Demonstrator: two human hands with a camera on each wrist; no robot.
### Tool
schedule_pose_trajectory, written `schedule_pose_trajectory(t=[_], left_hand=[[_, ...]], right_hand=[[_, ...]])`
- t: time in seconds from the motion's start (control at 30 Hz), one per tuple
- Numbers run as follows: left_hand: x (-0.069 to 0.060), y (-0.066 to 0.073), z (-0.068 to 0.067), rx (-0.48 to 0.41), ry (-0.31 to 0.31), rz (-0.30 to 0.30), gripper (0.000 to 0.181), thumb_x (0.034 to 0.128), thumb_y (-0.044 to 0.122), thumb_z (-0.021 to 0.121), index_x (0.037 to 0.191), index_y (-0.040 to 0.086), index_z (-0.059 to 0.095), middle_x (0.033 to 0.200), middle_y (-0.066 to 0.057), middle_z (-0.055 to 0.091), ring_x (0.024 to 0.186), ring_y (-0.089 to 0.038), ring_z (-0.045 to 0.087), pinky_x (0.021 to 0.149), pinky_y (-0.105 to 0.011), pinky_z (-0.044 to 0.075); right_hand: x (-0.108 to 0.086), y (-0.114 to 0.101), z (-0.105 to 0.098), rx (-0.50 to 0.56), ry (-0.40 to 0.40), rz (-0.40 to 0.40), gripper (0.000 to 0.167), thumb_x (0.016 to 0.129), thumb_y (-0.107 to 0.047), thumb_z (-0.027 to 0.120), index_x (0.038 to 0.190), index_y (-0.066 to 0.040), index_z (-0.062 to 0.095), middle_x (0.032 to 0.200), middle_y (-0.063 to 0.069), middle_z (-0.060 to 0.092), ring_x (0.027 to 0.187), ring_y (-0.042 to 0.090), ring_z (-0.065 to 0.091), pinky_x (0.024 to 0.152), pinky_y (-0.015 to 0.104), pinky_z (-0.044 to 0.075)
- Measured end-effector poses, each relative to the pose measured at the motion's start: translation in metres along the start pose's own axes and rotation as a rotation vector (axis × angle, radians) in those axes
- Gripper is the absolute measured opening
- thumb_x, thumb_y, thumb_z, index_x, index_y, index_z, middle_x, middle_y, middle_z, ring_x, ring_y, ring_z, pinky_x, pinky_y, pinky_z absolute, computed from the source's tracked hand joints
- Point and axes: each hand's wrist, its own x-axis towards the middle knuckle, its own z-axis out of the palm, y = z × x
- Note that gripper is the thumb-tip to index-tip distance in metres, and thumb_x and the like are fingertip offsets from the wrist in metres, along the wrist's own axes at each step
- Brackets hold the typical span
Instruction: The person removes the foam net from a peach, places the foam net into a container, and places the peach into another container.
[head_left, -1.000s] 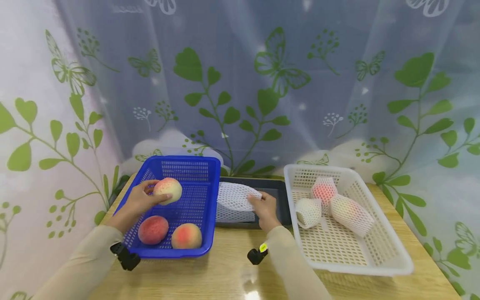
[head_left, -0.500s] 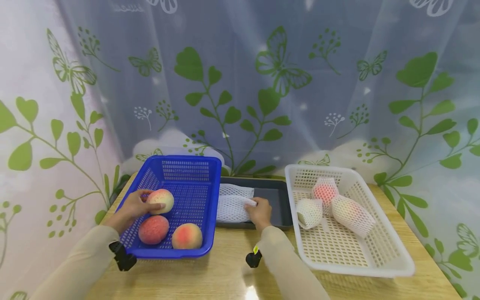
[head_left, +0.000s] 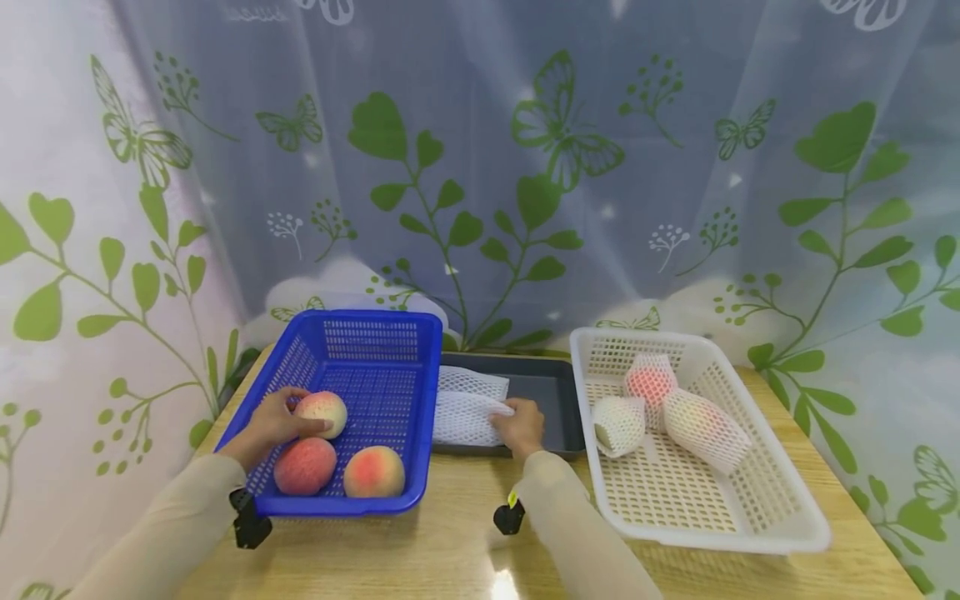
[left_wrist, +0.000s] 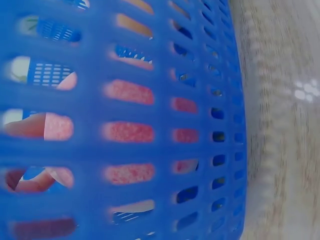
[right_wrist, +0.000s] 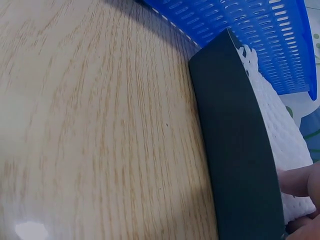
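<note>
Peach (head_left: 327,409): pale with a pink blush, it is being gripped by the curled thumb and fingers of the left hand (head_left: 279,421), low inside the blue basket (head_left: 360,505).
Neighbouring fruit: a red peach (head_left: 305,468) and an orange-red peach (head_left: 373,473) are being held in the basket's near end, the red one just in front of the gripped fruit.
Foam net sleeve (head_left: 461,418): lying in the dark tray (head_left: 547,388) between the baskets, its right end is being pinched by the right hand (head_left: 522,427).
White basket (head_left: 716,537): two net-wrapped peaches (head_left: 649,385) and a third netted bundle (head_left: 619,425) are being contained.
</note>
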Motion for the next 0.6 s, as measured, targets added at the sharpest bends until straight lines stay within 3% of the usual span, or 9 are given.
schedule_pose_trajectory(t=[0.33, 0.6], left_hand=[[0.0016, 0.0, 0.0007, -0.006, -0.016, -0.027, 0.078, 0.0774, 0.024, 0.079, 0.132, -0.013, 0.037, 0.114, -0.032, 0.052, 0.097, -0.037, 0.055, 0.077, -0.042, 0.05], [0.0016, 0.0014, 0.001, -0.028, -0.024, -0.007, 0.075, 0.0816, 0.023, 0.075, 0.134, -0.014, 0.036, 0.123, -0.038, 0.048, 0.105, -0.042, 0.053, 0.085, -0.048, 0.049]], right_hand=[[0.0001, -0.0004, -0.0003, -0.019, -0.004, 0.0, 0.028, 0.077, -0.008, 0.076, 0.104, -0.001, 0.073, 0.108, 0.019, 0.068, 0.104, 0.04, 0.06, 0.084, 0.05, 0.051], [-0.0009, -0.0013, -0.0023, -0.004, -0.05, 0.013, 0.032, 0.079, -0.009, 0.075, 0.109, 0.0, 0.07, 0.115, 0.021, 0.065, 0.112, 0.04, 0.056, 0.089, 0.05, 0.05]])
